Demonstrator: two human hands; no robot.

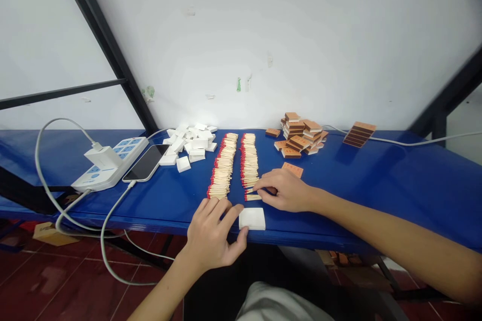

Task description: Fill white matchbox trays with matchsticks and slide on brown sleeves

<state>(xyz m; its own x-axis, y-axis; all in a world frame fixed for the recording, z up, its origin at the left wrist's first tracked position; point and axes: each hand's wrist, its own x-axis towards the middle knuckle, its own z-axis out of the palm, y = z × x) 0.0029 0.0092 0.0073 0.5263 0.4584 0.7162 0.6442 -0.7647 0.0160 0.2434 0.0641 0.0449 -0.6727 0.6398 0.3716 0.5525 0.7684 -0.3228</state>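
Observation:
A white matchbox tray lies near the front edge of the blue table. My left hand has its index finger and thumb at the tray's left corners, gripping it between them. Just behind the tray, my right hand pinches at the near end of the right row of matches, fingertips closed on matchsticks; how many is hidden. A second row of red-headed matches runs alongside on the left, its near end by my left fingers. An orange matchbox sleeve lies partly behind my right hand.
White trays are heaped at the back left, orange-brown matchboxes at the back right. A striped orange-brown piece stands farther right. A phone, a power strip and loose white cables occupy the left side.

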